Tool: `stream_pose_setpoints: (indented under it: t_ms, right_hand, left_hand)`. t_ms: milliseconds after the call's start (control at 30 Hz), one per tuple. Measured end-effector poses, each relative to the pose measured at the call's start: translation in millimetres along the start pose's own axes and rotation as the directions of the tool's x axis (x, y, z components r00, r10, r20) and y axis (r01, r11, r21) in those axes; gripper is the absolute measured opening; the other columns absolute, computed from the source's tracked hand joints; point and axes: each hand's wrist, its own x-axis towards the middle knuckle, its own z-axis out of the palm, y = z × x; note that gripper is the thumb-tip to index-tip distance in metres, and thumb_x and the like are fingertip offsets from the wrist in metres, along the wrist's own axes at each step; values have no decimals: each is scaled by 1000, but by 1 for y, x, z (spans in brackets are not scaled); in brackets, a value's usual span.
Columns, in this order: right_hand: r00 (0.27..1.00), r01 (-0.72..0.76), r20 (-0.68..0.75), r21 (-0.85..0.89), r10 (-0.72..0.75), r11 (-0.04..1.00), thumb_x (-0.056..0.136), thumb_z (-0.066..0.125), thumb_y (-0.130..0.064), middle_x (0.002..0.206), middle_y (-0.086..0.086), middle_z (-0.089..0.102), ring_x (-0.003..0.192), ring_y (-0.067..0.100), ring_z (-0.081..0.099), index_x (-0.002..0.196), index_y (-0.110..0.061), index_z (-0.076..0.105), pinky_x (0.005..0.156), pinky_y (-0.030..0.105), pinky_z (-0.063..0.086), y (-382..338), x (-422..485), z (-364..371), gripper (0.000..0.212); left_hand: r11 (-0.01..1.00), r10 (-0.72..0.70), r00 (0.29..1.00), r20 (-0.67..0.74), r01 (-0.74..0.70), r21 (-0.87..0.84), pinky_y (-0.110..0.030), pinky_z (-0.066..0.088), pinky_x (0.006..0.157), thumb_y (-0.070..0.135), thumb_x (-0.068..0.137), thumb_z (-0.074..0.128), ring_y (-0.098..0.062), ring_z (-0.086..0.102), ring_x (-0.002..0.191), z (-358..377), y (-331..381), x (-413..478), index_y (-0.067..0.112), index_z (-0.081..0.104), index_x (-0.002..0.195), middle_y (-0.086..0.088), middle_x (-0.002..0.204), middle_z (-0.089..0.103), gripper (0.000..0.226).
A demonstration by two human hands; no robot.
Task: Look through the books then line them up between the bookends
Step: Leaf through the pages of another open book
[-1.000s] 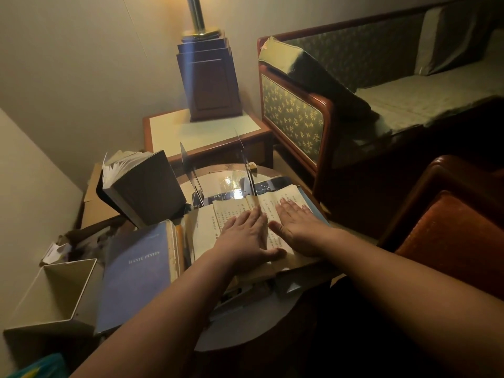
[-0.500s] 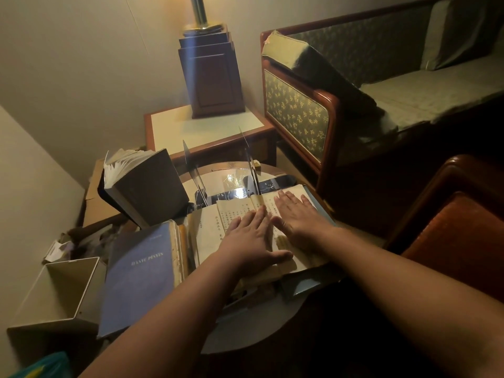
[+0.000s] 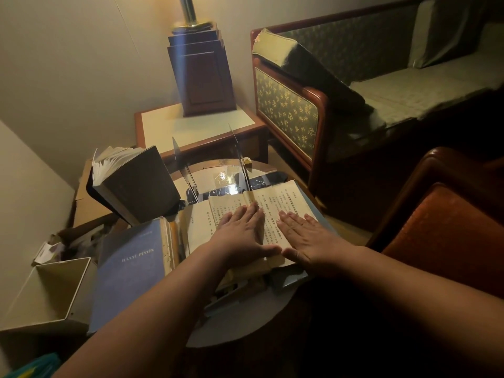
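An open book (image 3: 275, 203) with yellowed printed pages lies flat on the small round table (image 3: 245, 320). My left hand (image 3: 242, 233) rests flat on its left page, fingers together. My right hand (image 3: 305, 236) lies flat on the right page, thumbs nearly touching. Two thin metal bookends (image 3: 185, 170) (image 3: 241, 162) stand upright behind the book with nothing between them. A blue hardback (image 3: 131, 271) lies to the left. A dark thick book (image 3: 136, 184) stands tilted behind it, pages fanned at the top.
A side table (image 3: 196, 126) with a dark lamp base (image 3: 200, 75) stands behind. A patterned sofa (image 3: 289, 107) is at the right, an orange armchair (image 3: 447, 233) near right. A white open box (image 3: 51, 290) sits at the lower left beside cluttered papers.
My hands have slid apart on the pages; the right hand moved right, uncovering more printed text between them. The view shifted slightly.
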Motion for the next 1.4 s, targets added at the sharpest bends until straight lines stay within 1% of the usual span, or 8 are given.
stream_pose_setpoints:
  t_ms: [367, 500, 600, 767, 1033, 1167, 1300, 1400]
  right_hand:
    - [997, -77, -26, 33, 78, 996, 87, -6, -73, 167, 2, -16, 153, 17, -14, 159, -20, -8, 124, 46, -5, 16, 47, -28, 90]
    - [989, -118, -79, 51, 121, 992, 98, 4, -66, 167, 3, -14, 153, 19, -13, 160, -18, -5, 124, 44, -8, 20, 75, -32, 79]
    - [987, -117, -107, 22, 119, 993, 98, 4, -67, 167, 4, -14, 153, 20, -13, 160, -17, -6, 122, 42, -10, 21, 82, -30, 80]
    - [992, -102, -80, -15, 100, 995, 97, 9, -67, 167, 5, -16, 153, 21, -15, 159, -17, -9, 124, 43, -8, 19, 62, -23, 82]
    - [998, -52, -44, -53, 50, 997, 84, -1, -78, 166, 5, -19, 152, 20, -17, 158, -19, -14, 119, 37, -13, 14, 6, -1, 95]
    - [997, -60, -52, -68, 56, 996, 93, 9, -73, 166, 4, -19, 152, 19, -17, 158, -20, -14, 120, 38, -11, 13, 4, 1, 87]
    - [997, -56, -50, -67, 53, 996, 94, 11, -73, 166, 3, -19, 151, 18, -18, 158, -20, -14, 120, 37, -12, 13, 4, 1, 86]
    - [997, -63, -45, -56, 61, 996, 95, 12, -73, 166, 2, -19, 151, 17, -19, 158, -21, -14, 121, 37, -11, 11, 2, 0, 86]
  left_hand:
    - [1000, 2, 1000, -21, -2, 25, -40, -10, 118, 87, 77, 34, -18, -19, 148, 6, -3, 1, 29, -14, 153, 5, 159, -25, 107]
    - [1000, 2, 1000, -18, -1, 13, -40, -10, 120, 86, 78, 35, -17, -20, 147, 5, -3, 0, 29, -15, 153, 5, 159, -26, 107]
    - [1000, -2, 1000, -18, 3, 19, -40, -10, 120, 86, 78, 34, -17, -19, 147, 5, -3, -1, 29, -15, 153, 6, 158, -26, 106]
    - [1000, -11, 1000, -22, 12, 25, -41, -8, 121, 88, 76, 33, -17, -19, 148, 6, -3, 0, 29, -15, 153, 6, 158, -27, 108]
    - [1000, -20, 997, -74, 20, 0, -41, -7, 121, 87, 75, 37, -16, -15, 149, 7, -2, -2, 31, -12, 154, 9, 160, -22, 108]
    - [999, -50, 985, -163, 46, -28, -43, -5, 121, 91, 67, 34, -19, -15, 149, 8, -2, -7, 31, -5, 155, 7, 162, -17, 114]
    - [990, -138, 946, -293, 136, -26, -47, -8, 121, 83, 82, 25, -23, -26, 146, 16, -1, -19, 30, -5, 155, -1, 162, -21, 95]
    - [966, -242, 919, -313, 199, -163, -48, -6, 121, 69, 93, 28, -23, -24, 147, 21, -5, -30, 27, -7, 155, -4, 161, -22, 82]
